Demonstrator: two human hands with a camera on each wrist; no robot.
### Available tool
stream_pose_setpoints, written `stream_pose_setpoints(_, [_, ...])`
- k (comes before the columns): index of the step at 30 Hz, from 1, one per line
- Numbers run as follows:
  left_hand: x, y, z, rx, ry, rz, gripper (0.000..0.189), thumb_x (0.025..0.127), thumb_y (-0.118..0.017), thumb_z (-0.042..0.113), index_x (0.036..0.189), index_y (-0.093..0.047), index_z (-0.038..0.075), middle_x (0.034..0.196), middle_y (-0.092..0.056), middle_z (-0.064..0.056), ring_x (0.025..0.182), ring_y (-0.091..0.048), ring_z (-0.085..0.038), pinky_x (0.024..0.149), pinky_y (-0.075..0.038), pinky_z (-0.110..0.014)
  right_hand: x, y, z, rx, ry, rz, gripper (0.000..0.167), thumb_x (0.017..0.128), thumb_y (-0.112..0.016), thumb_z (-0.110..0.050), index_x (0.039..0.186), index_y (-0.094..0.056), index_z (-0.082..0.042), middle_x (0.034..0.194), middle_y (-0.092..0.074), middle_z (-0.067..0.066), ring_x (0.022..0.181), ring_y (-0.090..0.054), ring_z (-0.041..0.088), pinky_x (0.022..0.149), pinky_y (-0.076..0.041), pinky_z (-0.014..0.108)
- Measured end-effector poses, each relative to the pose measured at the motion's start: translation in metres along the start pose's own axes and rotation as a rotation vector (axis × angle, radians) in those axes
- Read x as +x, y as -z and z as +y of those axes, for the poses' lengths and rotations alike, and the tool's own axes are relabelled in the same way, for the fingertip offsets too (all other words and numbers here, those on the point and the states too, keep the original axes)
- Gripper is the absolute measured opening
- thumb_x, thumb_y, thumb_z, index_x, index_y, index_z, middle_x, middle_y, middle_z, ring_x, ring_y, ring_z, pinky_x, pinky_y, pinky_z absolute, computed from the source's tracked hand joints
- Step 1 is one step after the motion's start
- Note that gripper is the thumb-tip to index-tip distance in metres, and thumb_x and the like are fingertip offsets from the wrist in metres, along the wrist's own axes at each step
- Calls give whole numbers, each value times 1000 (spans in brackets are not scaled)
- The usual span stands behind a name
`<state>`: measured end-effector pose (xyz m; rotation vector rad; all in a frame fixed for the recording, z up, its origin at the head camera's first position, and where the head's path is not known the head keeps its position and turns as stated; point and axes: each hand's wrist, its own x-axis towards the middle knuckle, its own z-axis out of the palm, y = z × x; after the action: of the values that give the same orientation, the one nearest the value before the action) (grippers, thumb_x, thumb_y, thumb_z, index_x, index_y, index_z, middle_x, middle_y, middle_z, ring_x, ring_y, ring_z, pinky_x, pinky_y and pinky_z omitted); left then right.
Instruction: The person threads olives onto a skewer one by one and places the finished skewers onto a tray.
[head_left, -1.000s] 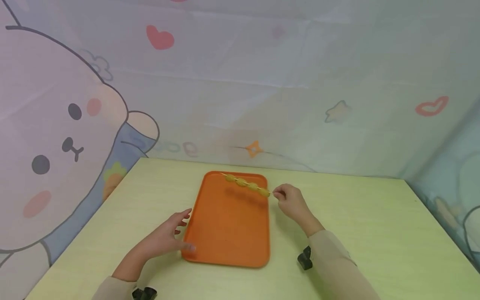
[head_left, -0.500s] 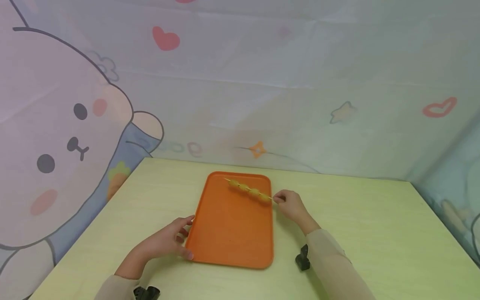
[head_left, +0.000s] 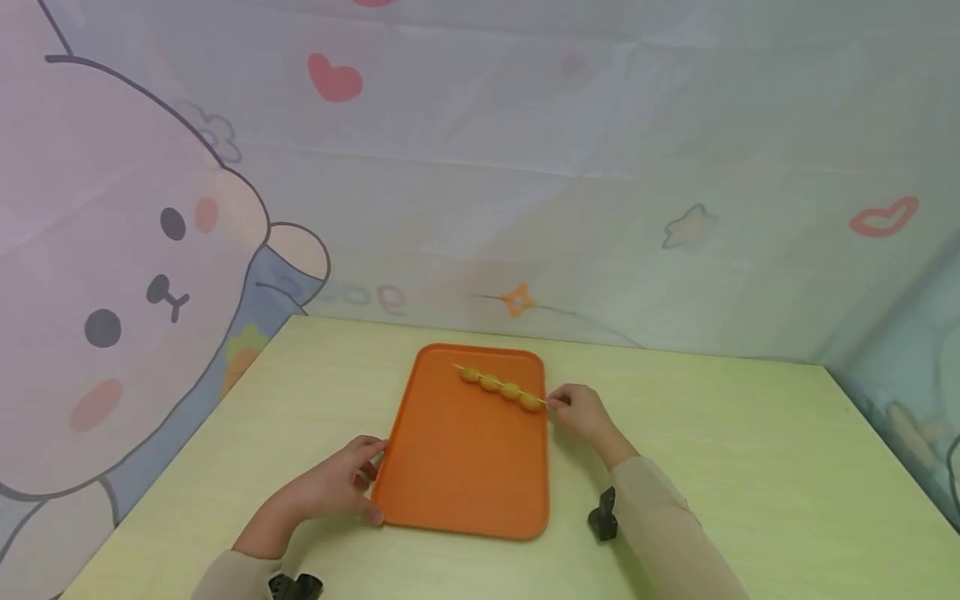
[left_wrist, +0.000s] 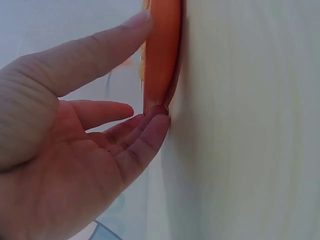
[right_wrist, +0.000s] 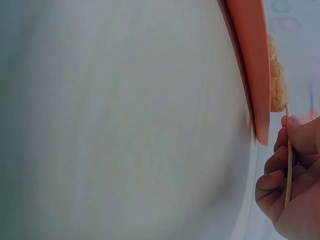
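Observation:
A skewer (head_left: 510,391) of several yellow-brown balls lies across the far part of an orange tray (head_left: 459,475), its stick slanting down to the right. My right hand (head_left: 588,414) pinches the bare stick end just past the tray's right rim. In the right wrist view the thin wooden stick (right_wrist: 289,165) runs between thumb and curled fingers, and the lowest ball sits beside the tray edge. At the tray's left side is my left hand (head_left: 330,487), fingers spread and loosely bent. In the left wrist view its thumb and fingertips touch the tray's edge (left_wrist: 162,55).
The tray stands on a pale yellow table (head_left: 712,467). A printed cloth backdrop (head_left: 480,167) with a cartoon bear rises behind the table's far edge. Black wrist devices (head_left: 603,515) hang below both forearms.
My right hand has lowered the skewer from above the tray onto its surface and come slightly nearer. My left hand's fingers have shifted a little downward along the tray's left edge.

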<state>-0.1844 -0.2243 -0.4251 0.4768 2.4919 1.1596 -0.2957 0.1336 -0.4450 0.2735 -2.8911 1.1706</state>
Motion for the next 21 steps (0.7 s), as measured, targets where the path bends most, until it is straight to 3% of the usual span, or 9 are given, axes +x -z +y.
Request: stream_pose_setpoints(21, [0, -1, -4, 24, -37, 20, 88, 66, -88, 9, 135, -40, -17, 135, -39, -22, 101, -53, -25, 87, -49, -39, -3, 3, 6, 69, -55, -50, 22, 95, -56, -10, 104, -70, 5, 100, -69, 18, 79, -61, 22, 68, -51, 33])
